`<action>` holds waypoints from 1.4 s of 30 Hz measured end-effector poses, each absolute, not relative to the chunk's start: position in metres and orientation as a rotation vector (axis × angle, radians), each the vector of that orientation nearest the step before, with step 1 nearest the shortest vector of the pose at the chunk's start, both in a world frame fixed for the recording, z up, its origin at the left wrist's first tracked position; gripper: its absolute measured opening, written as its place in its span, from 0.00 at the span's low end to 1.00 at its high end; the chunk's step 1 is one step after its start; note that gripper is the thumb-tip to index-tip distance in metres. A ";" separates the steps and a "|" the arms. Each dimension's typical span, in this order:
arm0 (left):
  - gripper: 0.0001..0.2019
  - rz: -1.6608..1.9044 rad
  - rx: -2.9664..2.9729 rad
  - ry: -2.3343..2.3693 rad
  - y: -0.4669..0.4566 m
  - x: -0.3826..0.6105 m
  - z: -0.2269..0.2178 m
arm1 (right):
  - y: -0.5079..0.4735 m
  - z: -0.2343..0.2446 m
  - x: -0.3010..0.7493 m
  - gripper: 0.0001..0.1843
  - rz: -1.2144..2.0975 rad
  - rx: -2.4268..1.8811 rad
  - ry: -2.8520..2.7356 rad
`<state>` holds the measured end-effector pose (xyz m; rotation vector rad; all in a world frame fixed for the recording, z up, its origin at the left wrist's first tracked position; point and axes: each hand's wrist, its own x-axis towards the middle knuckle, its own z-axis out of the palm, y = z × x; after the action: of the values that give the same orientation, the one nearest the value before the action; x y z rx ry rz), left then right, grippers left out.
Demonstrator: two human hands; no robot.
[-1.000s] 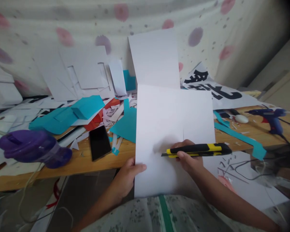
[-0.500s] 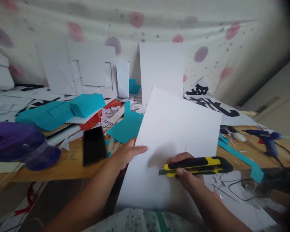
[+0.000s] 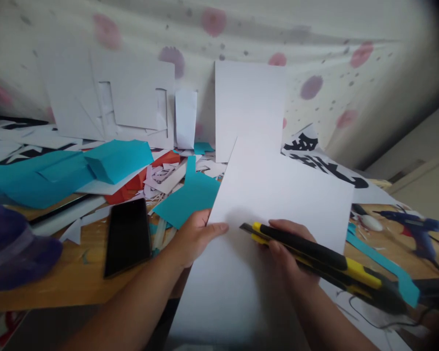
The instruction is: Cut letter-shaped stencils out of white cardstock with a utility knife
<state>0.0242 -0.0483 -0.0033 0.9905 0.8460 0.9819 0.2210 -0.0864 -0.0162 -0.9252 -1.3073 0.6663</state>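
Observation:
A large white card sheet (image 3: 278, 195) slants from my lap up over the wooden table's edge. My left hand (image 3: 193, 236) pinches its left edge, thumb on top. My right hand (image 3: 290, 253) is closed round a black and yellow utility knife (image 3: 325, 261). The knife lies across the sheet with its tip pointing left, near my left thumb.
A black phone (image 3: 128, 234) lies flat on the wooden table (image 3: 73, 273). Teal paper pieces (image 3: 190, 195), red and white scraps litter the table behind. A purple object (image 3: 10, 248) sits at the left, a blue glue gun (image 3: 417, 229) at the right. White boards lean on the spotted wall.
The sheet has tilted flatter and swung right. My right hand has turned the knife so that its tip points up left. The view has moved closer to the table.

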 end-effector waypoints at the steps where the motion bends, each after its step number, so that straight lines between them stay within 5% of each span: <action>1: 0.14 0.978 0.981 0.855 -0.049 0.024 -0.004 | -0.081 -0.015 0.220 0.14 0.536 -0.969 -1.359; 10: 0.13 0.954 0.964 0.882 -0.051 0.024 -0.004 | -0.063 -0.013 0.204 0.12 -0.070 -1.022 -1.571; 42: 0.17 1.081 1.243 1.158 -0.056 0.026 -0.008 | -0.072 0.018 0.203 0.04 -0.077 -1.129 -1.928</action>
<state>0.0256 -0.0563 -0.0076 1.2434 1.1582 1.0812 0.2029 -0.0724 0.0177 -1.1295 -1.9280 -0.0771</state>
